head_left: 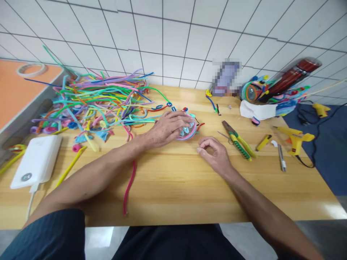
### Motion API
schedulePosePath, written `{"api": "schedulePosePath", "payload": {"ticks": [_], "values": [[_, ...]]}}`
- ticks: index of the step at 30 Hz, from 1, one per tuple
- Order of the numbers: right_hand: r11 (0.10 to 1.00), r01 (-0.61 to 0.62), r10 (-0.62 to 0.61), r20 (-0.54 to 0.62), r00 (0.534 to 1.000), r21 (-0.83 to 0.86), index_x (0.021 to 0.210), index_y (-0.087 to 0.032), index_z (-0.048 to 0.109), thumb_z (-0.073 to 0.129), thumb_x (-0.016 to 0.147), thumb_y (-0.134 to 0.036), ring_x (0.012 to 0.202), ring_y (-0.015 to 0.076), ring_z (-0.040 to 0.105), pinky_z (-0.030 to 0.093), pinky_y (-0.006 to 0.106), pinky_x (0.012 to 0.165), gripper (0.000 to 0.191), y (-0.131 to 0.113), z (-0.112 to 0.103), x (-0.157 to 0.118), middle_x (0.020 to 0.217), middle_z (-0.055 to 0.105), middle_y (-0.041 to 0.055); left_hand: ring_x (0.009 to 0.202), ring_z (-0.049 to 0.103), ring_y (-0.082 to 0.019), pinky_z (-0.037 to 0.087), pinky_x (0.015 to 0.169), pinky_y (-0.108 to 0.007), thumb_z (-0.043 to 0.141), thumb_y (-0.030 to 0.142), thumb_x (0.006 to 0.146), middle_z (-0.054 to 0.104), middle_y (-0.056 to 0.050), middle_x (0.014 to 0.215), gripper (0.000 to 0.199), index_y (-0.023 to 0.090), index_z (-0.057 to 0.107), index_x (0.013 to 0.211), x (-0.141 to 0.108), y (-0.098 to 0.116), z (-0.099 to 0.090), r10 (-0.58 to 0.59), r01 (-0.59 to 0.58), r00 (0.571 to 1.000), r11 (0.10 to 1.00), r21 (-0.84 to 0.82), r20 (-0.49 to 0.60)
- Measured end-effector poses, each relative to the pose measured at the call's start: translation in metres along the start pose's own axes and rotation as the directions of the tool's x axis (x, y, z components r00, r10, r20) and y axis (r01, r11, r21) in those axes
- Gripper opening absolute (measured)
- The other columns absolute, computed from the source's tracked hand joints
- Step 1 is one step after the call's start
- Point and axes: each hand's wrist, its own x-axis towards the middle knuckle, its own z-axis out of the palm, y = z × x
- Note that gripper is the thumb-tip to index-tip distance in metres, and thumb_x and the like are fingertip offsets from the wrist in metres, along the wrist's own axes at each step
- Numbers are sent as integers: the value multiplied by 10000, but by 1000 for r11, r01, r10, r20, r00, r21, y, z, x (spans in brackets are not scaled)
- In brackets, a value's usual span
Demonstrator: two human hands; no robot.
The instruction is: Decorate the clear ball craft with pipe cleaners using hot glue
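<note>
My left hand point(170, 126) lies over a round clear-domed piece point(188, 133) and grips it from the left. Pink and blue fuzzy pipe cleaner rings its edge, and light blue bits show inside; the hand hides much of it. Just to the right, my right hand point(214, 153) rests low over the table, thumb and forefinger tips brought together in a pinch. Whether anything small sits between those tips is too fine to see. Behind the left hand, a red pipe cleaner point(159, 109) and a small blue bead-like ball point(169, 104) lie on the wood.
Left: a heap of pipe cleaners point(108, 94) and a white power bank point(36, 160). Right: green-yellow pliers point(238, 142), a yellow cutter point(263, 142), a grey pen-like knife point(282, 159) and a yellow glue gun point(296, 139). A dark red flask point(294, 77) stands by the tiled wall.
</note>
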Motion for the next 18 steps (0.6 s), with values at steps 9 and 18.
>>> {"api": "schedulePosePath", "payload": {"ticks": [9,18], "values": [[952,-228,263,-166,950,206,749,-270,494,719,787,-266,556,125,439,369,258,517,228,16,-4,0,630,469,-80,1530,565,-273,413,1295,-565,396,391,1137,739,-95,1512,387,293,672,1390,-1,-7,5,0,1,999,999,44,-36],[946,-263,275,-41,961,190,838,-241,671,743,800,-349,653,159,630,503,300,604,135,9,-16,1,746,663,-22,1514,571,-255,439,1276,-517,426,307,1129,755,-103,1486,293,256,673,1278,-2,-8,6,51,-45,996,996,81,-68]]}}
